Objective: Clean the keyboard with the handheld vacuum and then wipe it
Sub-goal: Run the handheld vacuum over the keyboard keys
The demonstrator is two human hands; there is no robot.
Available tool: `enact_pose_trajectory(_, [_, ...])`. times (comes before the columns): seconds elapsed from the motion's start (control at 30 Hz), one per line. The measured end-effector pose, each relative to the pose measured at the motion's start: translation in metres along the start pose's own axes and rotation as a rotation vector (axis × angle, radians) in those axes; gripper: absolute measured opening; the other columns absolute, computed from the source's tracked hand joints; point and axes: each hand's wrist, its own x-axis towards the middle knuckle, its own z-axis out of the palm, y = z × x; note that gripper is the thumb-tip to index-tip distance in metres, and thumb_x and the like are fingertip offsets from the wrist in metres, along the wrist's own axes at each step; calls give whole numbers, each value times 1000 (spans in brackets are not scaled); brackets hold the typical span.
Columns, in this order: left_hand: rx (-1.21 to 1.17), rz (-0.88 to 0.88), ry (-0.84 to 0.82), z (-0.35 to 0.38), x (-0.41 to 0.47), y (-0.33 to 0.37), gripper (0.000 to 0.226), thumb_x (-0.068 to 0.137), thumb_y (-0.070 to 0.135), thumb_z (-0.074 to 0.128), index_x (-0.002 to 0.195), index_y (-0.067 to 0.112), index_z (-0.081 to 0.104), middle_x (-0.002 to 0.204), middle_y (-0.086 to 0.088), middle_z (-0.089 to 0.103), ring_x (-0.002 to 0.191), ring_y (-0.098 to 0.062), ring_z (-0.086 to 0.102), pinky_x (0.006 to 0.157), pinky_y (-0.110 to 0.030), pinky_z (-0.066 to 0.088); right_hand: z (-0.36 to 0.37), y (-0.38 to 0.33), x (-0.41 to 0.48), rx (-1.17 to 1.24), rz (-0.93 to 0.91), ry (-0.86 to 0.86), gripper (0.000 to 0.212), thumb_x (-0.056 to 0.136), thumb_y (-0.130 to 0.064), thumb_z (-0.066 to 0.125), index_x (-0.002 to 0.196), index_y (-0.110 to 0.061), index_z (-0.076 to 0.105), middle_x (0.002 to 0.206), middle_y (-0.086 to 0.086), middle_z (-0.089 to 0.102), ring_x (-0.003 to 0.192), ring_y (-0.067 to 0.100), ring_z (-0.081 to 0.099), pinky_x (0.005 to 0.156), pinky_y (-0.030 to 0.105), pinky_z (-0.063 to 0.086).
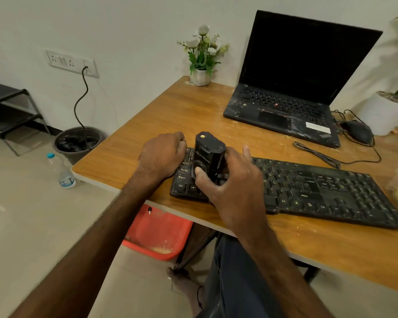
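Right now I am watching the right hand (232,180) wrapping its fingers round the handheld vacuum (210,154), with the thumb pressing on the round button on its near face. The vacuum is standing upright on the left part of the keyboard (331,191), at the centre of my view. Its lower end is hiding behind the hand. The left hand (162,154) is sitting at 9 o'clock of the vacuum, its fingers curling over the keyboard's left end and holding it. The keyboard is lying along the near edge of the table (170,106), stretching toward 4 o'clock. At 1 o'clock an open laptop (285,104) is standing with a dark screen. A mouse (359,131) is sitting just beside its right corner, and a black cable (317,154) is trailing between laptop and keyboard. A flower pot (200,76) is standing at 12 o'clock on the table's far corner. On the floor, a water bottle (63,173) is standing at 9 o'clock. A red tub (156,232) is sitting under the table at 6 o'clock.
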Motion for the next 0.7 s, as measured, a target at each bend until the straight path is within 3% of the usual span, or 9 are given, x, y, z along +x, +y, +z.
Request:
enact_pose_trajectory(0.13, [-102, -40, -26, -4, -3, 0, 15, 102, 19, 50, 109, 15, 62, 95, -3, 66, 95, -29, 64, 79, -40, 52, 21, -15, 0, -30, -46, 30, 30, 80, -23, 75, 101, -5, 63, 84, 2, 66, 73, 12, 57, 119, 38, 15])
enact_pose_trajectory(0.23, [-162, -40, -112, -5, -3, -4, 3, 100, 14, 55, 97, 16, 55, 79, 2, 55, 85, -28, 60, 62, -21, 45, 32, -29, -2, -31, -96, -23, 37, 82, -27, 72, 109, -2, 64, 90, 4, 68, 81, 13, 60, 121, 31, 8])
enact_pose_trajectory(0.33, [-22, 14, -35, -2, -2, -4, 12, 101, 24, 49, 98, 15, 57, 85, -2, 62, 80, -25, 59, 68, -35, 46, 11, -15, 0, -127, -69, 50, 33, 77, -23, 80, 98, -4, 63, 83, 5, 67, 86, 19, 55, 111, 44, 25])
enact_pose_trajectory(0.43, [31, 5, 24, 3, 2, -1, 23, 103, 23, 37, 97, 15, 57, 83, -4, 60, 76, -25, 54, 63, -35, 33, -12, 3, -2, -290, -18, 129, 38, 70, -19, 87, 93, -2, 62, 76, 10, 67, 100, 32, 33, 96, 56, 42])
enact_pose_trajectory(0.57, [28, 43, 26, 8, 3, -3, 12, 101, 24, 45, 94, 18, 53, 80, 1, 55, 71, -20, 48, 63, -33, 35, 6, -9, -1, -253, -38, 94, 36, 73, -22, 83, 96, -3, 63, 80, 7, 67, 88, 22, 54, 107, 48, 31])
enact_pose_trajectory(0.6, [34, 27, -23, 15, 2, -15, 7, 99, 25, 51, 95, 20, 53, 79, 6, 55, 70, -17, 51, 63, -30, 40, 16, -16, -1, -208, -64, 59, 36, 75, -23, 80, 99, -3, 63, 82, 6, 67, 82, 16, 58, 112, 44, 27])
enact_pose_trajectory(0.63, [7, -2, -37, 23, 6, -30, 4, 96, 26, 54, 100, 23, 53, 81, 12, 53, 72, -10, 55, 63, -18, 42, 25, -24, -1, -167, -79, 22, 38, 78, -24, 77, 104, -1, 63, 84, 5, 67, 79, 15, 60, 116, 41, 22])
enact_pose_trajectory(0.7, [-5, -43, -60, 27, 9, -43, 20, 91, 23, 56, 111, 27, 51, 89, 17, 48, 87, -9, 64, 64, -3, 36, 33, -32, 0, -117, -86, -41, 44, 79, -27, 74, 111, 1, 63, 86, 6, 67, 78, 16, 61, 119, 37, 17])
